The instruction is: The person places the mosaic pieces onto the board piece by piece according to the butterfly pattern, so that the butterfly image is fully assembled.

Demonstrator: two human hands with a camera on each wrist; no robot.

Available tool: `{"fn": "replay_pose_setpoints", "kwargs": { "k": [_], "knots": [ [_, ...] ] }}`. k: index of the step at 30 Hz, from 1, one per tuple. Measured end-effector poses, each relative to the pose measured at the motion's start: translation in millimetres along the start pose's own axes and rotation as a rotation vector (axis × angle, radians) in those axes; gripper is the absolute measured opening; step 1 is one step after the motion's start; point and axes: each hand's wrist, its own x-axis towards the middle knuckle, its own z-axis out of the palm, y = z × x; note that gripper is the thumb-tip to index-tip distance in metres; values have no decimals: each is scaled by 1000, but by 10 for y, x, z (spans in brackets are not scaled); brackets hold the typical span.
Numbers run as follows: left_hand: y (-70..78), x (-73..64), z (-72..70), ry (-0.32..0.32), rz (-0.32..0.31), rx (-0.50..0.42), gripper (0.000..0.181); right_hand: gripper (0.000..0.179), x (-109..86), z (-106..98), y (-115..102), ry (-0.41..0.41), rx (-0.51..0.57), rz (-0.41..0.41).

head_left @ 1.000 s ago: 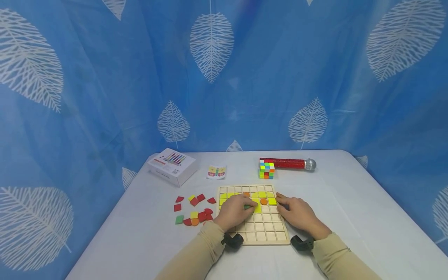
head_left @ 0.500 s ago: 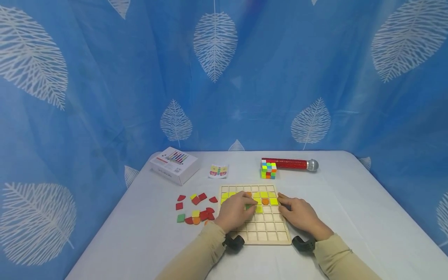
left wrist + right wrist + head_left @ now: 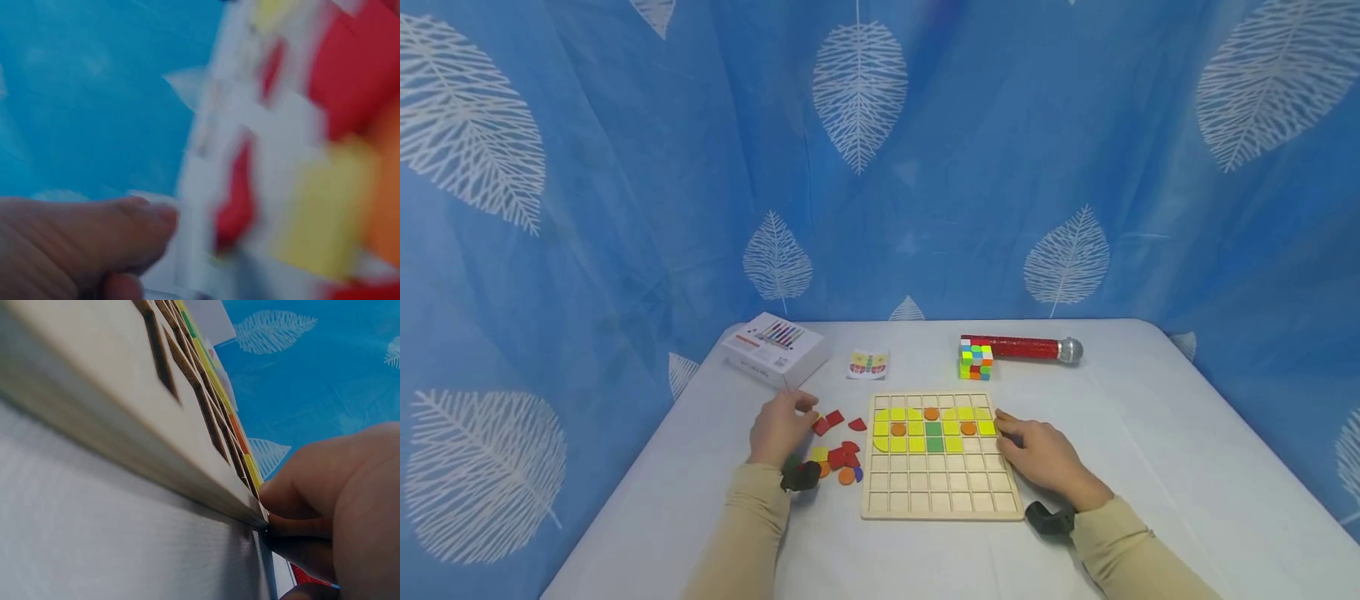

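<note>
A wooden grid board (image 3: 942,502) lies on the table, its upper rows holding yellow tiles (image 3: 897,445), orange discs (image 3: 932,413) and green squares (image 3: 934,444). My right hand (image 3: 1041,454) pinches the board's right edge; in the right wrist view the thumb (image 3: 294,481) lies at the rim with fingers below. My left hand (image 3: 781,427) hovers by the loose pieces left of the board, nearest a red piece (image 3: 821,426) and a mostly hidden yellow one. No piece shows between its fingers; the left wrist view is blurred, with the thumb (image 3: 125,234) apart from the pieces.
More loose pieces, among them a red quarter-circle (image 3: 857,424) and an orange disc (image 3: 847,476), lie left of the board. Behind stand a white box (image 3: 778,346), a pattern card (image 3: 868,364), a puzzle cube (image 3: 976,362) and a red microphone (image 3: 1022,348).
My left hand has left the board and moved left to the loose pieces, uncovering two green squares in the grid. The right hand stays at the board's edge.
</note>
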Motion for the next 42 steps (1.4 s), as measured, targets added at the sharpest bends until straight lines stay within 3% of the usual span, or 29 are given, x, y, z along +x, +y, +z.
{"fn": "replay_pose_setpoints", "kwargs": {
  "k": [3, 7, 12, 18, 20, 25, 28, 37, 42],
  "knots": [
    [-102, -4, 29, -48, 3, 34, 28, 47, -7, -17, 6, 12, -5, -2],
    [-122, 1, 62, -15, 40, 68, 24, 48, -1, -22, 4, 7, -1, -1],
    [-156, -12, 67, -18, -4, 115, 28, 48, 2, 14, -12, -8, -7, 6],
    [-191, -62, -71, -46, 25, 100, 28, 48, 10, 22, -27, -1, -6, 3],
    [-203, -92, -144, -84, 33, 73, 23, 48, 14, 23, -29, -3, -8, -3],
    [-243, -141, -212, -291, 42, 86, 23, 48, 15, 14, -29, -13, -14, -3],
    [-244, -138, -195, -345, 60, 103, 23, 48, 17, 7, -15, -14, -12, 10],
    [-174, -130, -164, -326, 46, 99, 22, 48, 27, 3, 9, -13, -7, 6],
    [-169, -140, -159, -311, 29, 43, 17, 48, 32, 17, 4, -21, -8, 17]
  ]
}}
